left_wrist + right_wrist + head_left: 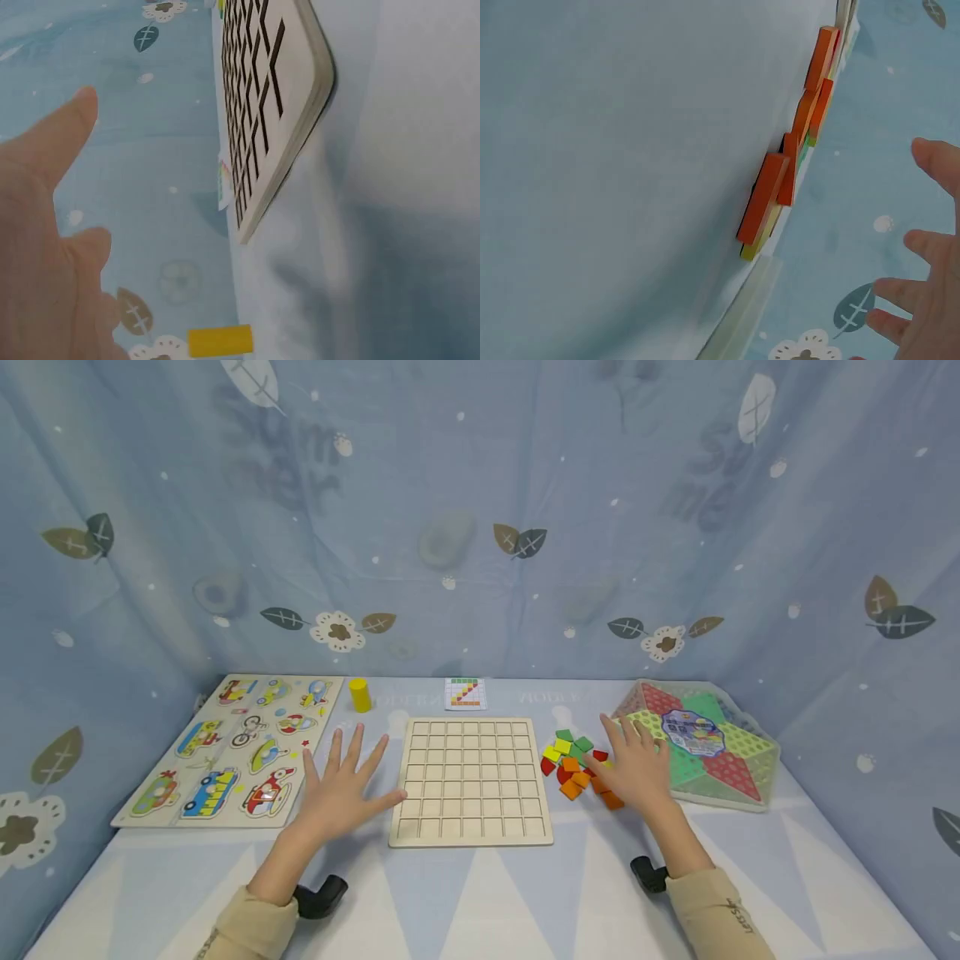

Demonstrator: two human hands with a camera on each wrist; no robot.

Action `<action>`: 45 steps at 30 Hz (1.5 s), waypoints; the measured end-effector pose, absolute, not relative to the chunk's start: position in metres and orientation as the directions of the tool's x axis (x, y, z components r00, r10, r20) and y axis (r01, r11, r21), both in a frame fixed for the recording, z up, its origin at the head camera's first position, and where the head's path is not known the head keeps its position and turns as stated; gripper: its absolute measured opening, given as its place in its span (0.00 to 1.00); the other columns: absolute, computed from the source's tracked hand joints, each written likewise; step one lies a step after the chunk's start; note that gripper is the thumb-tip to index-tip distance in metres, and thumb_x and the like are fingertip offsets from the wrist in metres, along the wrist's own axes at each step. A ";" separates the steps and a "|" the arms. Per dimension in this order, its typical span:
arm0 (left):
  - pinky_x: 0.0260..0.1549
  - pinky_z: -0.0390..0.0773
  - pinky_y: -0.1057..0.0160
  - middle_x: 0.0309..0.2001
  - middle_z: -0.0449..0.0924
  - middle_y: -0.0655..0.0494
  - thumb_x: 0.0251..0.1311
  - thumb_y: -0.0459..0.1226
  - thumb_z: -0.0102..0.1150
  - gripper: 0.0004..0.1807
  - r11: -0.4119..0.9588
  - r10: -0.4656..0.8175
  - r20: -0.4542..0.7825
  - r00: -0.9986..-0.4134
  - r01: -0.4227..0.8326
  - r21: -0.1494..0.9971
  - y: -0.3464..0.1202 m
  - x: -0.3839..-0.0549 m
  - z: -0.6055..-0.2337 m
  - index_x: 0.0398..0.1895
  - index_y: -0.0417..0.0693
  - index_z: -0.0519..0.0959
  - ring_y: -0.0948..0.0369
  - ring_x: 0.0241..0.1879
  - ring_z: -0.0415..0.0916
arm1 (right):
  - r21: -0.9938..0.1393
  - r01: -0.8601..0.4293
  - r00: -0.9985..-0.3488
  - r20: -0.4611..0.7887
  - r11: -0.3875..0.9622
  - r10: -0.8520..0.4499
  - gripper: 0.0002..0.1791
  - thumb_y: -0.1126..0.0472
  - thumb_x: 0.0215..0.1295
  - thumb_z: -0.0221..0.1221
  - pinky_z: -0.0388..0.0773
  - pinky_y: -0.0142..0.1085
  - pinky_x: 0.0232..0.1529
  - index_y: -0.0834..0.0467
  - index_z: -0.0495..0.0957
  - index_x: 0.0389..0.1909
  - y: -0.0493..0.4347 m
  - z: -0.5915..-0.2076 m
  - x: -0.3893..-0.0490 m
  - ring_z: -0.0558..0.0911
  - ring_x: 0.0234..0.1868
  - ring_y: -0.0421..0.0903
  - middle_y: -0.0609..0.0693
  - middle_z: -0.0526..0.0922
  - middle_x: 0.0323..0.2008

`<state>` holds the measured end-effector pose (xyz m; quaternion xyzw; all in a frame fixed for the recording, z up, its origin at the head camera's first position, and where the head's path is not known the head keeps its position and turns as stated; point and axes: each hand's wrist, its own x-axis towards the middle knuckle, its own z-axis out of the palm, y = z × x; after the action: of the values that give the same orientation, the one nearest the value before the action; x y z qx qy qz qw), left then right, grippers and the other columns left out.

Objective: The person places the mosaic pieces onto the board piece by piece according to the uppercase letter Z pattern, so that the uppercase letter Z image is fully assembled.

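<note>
A light wooden board [471, 783] with a grid of square recesses lies mid-table. Left of it, my left hand [341, 797] has its fingers spread and holds nothing; the thumb tip overlaps the board's left edge in the head view. My right hand [633, 766] hovers by a loose pile of orange, red, yellow and green blocks [572, 791], fingers apart, partly covering some of them. In the right wrist view the orange blocks [765, 199] lie apart from the fingers. Behind the board lies a small card [466, 694] printed with a coloured grid pattern.
At the left lies a wooden puzzle board [234, 752] with vehicle pictures. A yellow cylinder [360, 695] stands near its far right corner. On the right sits a clear plastic box [701, 743] with a patterned lid. A patterned curtain [480, 518] hangs behind the table.
</note>
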<state>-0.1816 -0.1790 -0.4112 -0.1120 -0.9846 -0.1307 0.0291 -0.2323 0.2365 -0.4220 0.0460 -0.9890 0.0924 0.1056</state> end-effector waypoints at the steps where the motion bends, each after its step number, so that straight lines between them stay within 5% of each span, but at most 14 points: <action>1: 0.54 0.18 0.31 0.73 0.32 0.41 0.52 0.67 0.48 0.49 0.933 0.231 0.078 -0.970 0.244 0.265 -0.177 -0.182 -0.414 0.72 0.53 0.50 0.38 0.69 0.24 | -0.180 -0.106 -0.977 0.200 0.978 -0.069 0.42 0.40 0.59 0.55 0.46 0.67 0.58 0.53 0.55 0.70 0.235 -0.423 -0.236 0.53 0.65 0.66 0.64 0.57 0.67; 10: 0.56 0.25 0.29 0.72 0.35 0.39 0.50 0.63 0.56 0.50 0.835 0.413 -0.087 -0.907 0.339 0.433 -0.169 -0.189 -0.430 0.72 0.49 0.52 0.35 0.68 0.26 | -0.313 -0.069 -0.997 -0.023 0.947 -0.080 0.28 0.54 0.67 0.50 0.54 0.65 0.57 0.59 0.63 0.66 0.225 -0.429 -0.266 0.61 0.62 0.68 0.65 0.65 0.62; 16: 0.57 0.24 0.31 0.72 0.38 0.40 0.43 0.61 0.64 0.54 0.808 0.472 -0.191 -0.861 0.336 0.483 -0.170 -0.192 -0.437 0.71 0.49 0.54 0.36 0.69 0.27 | -0.265 -0.046 -0.986 -0.145 0.963 -0.087 0.22 0.64 0.68 0.46 0.63 0.56 0.58 0.65 0.67 0.61 0.218 -0.435 -0.282 0.69 0.57 0.64 0.67 0.71 0.57; 23: 0.57 0.26 0.31 0.73 0.41 0.43 0.40 0.57 0.69 0.54 0.795 0.488 -0.187 -0.853 0.346 0.499 -0.173 -0.192 -0.443 0.71 0.49 0.55 0.36 0.69 0.30 | -0.243 0.003 -0.989 -0.143 0.970 -0.033 0.18 0.68 0.63 0.51 0.72 0.50 0.51 0.65 0.74 0.53 0.213 -0.434 -0.295 0.74 0.43 0.57 0.64 0.75 0.48; 38: 0.58 0.27 0.32 0.71 0.47 0.44 0.34 0.59 0.71 0.57 0.803 0.466 -0.124 -0.876 0.359 0.476 -0.168 -0.193 -0.449 0.70 0.52 0.56 0.37 0.69 0.30 | -0.434 0.101 -0.992 -0.109 0.895 0.059 0.10 0.70 0.59 0.52 0.77 0.42 0.37 0.68 0.72 0.42 0.208 -0.416 -0.300 0.74 0.33 0.53 0.62 0.77 0.39; 45: 0.56 0.24 0.30 0.72 0.43 0.43 0.33 0.62 0.69 0.60 0.792 0.461 -0.117 -0.880 0.348 0.502 -0.173 -0.194 -0.450 0.71 0.51 0.53 0.37 0.69 0.28 | -0.719 -0.009 -1.000 0.003 0.695 -0.009 0.12 0.65 0.62 0.56 0.75 0.43 0.40 0.63 0.74 0.46 0.167 -0.402 -0.298 0.75 0.40 0.55 0.61 0.76 0.43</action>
<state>-0.1945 -0.1729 -0.4504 -0.2151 -0.9393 -0.2402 -0.1175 -0.2985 0.1671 -0.4022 0.0048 -0.9205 0.3907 -0.0002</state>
